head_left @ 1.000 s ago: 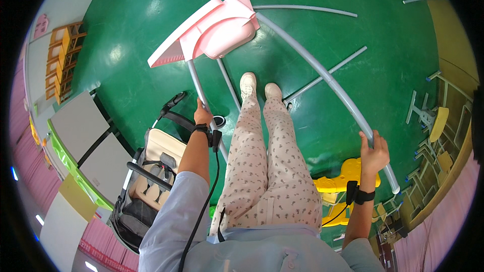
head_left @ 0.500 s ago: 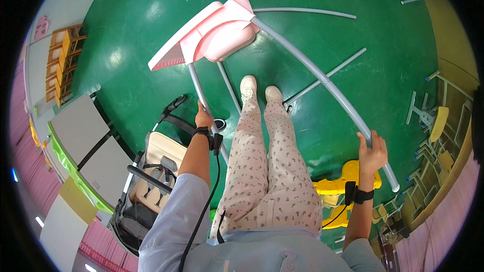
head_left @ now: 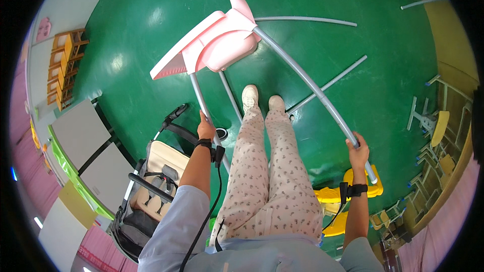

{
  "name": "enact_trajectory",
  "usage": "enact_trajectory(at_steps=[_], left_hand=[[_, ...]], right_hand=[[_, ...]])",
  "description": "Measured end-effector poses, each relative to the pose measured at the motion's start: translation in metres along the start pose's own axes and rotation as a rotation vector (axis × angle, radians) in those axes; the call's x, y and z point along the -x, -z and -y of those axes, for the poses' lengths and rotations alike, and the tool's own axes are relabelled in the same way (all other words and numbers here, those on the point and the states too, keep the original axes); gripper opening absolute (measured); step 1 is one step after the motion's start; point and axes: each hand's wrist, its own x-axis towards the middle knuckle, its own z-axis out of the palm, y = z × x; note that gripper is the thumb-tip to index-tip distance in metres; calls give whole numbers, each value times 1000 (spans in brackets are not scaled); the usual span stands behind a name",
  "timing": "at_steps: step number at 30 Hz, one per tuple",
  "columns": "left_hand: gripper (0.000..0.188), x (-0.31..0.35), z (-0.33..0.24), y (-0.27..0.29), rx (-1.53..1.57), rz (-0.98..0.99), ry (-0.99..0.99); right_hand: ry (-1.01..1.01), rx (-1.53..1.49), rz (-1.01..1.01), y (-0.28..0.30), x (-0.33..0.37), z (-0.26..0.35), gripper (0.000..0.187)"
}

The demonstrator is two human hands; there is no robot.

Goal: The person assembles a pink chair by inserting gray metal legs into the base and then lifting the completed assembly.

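Observation:
A pink moulded plastic piece point(head_left: 227, 45) lies ahead of my feet, with grey metal tubes joined to it. My left hand point(head_left: 205, 130) is wrapped round a straight grey tube point(head_left: 199, 95) that runs from the pink piece toward me. Out to the right, my right hand point(head_left: 358, 152) grips a long curved grey tube point(head_left: 297, 68) near its capped lower end. Another grey tube point(head_left: 230, 95) comes off the pink piece beside the left one. A loose-looking grey tube point(head_left: 348, 68) passes under the curved one.
A stroller point(head_left: 164, 166) with a beige seat stands close on my left, near grey panels point(head_left: 80, 126). Wooden chairs point(head_left: 64, 68) are stacked at the far left. A yellow plastic piece point(head_left: 333, 195) sits by my right arm. Small chairs point(head_left: 428, 156) line the right wall.
My right hand has moved left, bringing the lower end of the curved tube inward toward my legs. My left hand keeps its hold on the straight tube.

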Motion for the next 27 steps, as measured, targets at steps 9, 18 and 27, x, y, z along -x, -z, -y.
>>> enact_trajectory(at_steps=[9, 18, 27], left_hand=[[97, 6, 0, 1, 255, 94, -124], [106, 3, -14, -14, 71, 208, 150], [110, -1, -7, -10, 74, 273, 37]], right_hand=[[-47, -182, 231, -40, 2, -38, 29], [-17, -65, -69, -33, -15, -26, 34], [27, -60, 213, -6, -22, -8, 34]])
